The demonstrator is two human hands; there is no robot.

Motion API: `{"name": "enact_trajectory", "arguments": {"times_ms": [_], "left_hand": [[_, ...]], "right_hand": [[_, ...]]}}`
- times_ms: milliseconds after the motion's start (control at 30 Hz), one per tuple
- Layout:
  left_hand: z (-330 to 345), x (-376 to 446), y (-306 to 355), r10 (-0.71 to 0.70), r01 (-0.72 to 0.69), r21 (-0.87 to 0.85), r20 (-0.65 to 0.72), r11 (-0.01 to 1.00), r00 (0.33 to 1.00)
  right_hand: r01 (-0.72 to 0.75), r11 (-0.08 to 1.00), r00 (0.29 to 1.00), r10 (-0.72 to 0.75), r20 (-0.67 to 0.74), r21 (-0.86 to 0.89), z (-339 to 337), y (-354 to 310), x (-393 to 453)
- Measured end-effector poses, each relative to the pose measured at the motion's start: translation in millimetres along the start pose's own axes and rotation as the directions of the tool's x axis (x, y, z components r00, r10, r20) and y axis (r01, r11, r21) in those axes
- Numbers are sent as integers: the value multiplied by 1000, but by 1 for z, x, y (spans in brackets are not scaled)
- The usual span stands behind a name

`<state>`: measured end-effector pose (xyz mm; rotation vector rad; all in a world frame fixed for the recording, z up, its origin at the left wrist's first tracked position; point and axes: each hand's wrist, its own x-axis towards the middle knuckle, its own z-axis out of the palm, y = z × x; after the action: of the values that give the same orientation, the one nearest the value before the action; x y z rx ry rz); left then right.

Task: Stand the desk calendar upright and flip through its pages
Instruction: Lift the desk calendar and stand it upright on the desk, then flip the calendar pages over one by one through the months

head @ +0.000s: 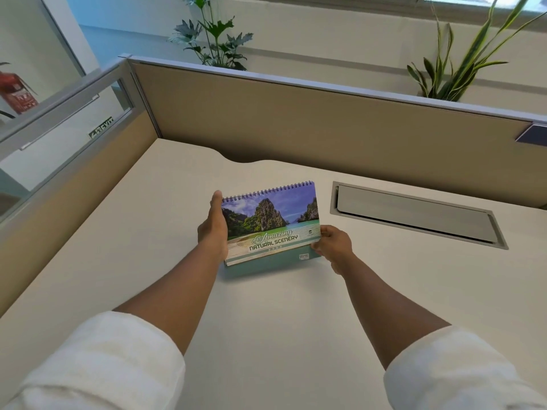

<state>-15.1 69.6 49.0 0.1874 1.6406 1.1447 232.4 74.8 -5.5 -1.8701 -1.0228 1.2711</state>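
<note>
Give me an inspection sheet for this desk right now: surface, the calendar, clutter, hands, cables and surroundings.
Surface: pale desk, bare apart from the job's item; a closed grey cable hatch is set into it on the right.
Job's things: desk calendar, spiral binding on top, cover page showing, tilted up on its base, front cover not yet flipped.
Clutter: nothing seen.
Hands: left hand grips the calendar's left edge; right hand pinches its lower right corner.
Cables: nothing seen.
Surroundings: tan partition behind the desk, two leafy plants beyond it, a red fire extinguisher at far left.
</note>
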Motion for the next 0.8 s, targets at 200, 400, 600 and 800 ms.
{"name": "enact_trajectory", "arguments": {"times_ms": [200, 400, 600, 800], "left_hand": [[3, -4, 1, 30, -30, 1, -35, 1000, 999], [3, -6, -1, 167, -162, 64, -82, 985, 983], [4, -3, -9, 216, -215, 31, -21, 976, 976], [0, -6, -23, 252, -251, 53, -25, 967, 967]], "right_hand": [[42, 997, 998, -46, -53, -62, 5, -4, -1], [68, 992, 997, -71, -19, -107, 7, -3, -5], [69, 983, 997, -71, -6, -170, 11, -1, -7], [35, 986, 992, -55, -115, -164, 21, -2, -13]]}}
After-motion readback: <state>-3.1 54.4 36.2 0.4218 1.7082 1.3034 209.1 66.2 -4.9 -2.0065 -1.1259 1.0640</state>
